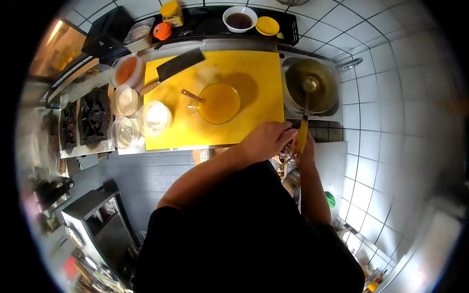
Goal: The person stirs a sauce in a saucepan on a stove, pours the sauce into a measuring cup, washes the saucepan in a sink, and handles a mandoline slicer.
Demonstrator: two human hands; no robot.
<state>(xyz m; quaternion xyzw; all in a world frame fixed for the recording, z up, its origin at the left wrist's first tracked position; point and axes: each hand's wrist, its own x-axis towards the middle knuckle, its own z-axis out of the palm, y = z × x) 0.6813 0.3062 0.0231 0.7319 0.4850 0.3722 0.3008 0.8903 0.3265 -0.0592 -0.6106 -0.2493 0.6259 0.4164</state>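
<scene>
My right hand (pixel 306 152) is closed around the yellow handle of a ladle (pixel 303 133). The ladle's round bowl lies in a large metal basin (pixel 291 103) of murky liquid. Beside the handle, my left hand (pixel 266 141) reaches across the cutting board's near right corner, its fingertips drawn together close to my right hand. Whatever is between those fingertips is too small to make out. On the yellow cutting board (pixel 264 68) stands a glass cup (pixel 219 103) of orange-yellow liquid, with a brown-handled utensil (pixel 192 95) leaning in it.
A cleaver (pixel 181 64) lies at the board's upper left. Several containers line its left side, including a white bowl (pixel 155 118). Left of them is a gas stove (pixel 94 117). A faucet (pixel 349 64) juts from the tiled wall. A bowl of dark liquid (pixel 240 19) sits on the back shelf.
</scene>
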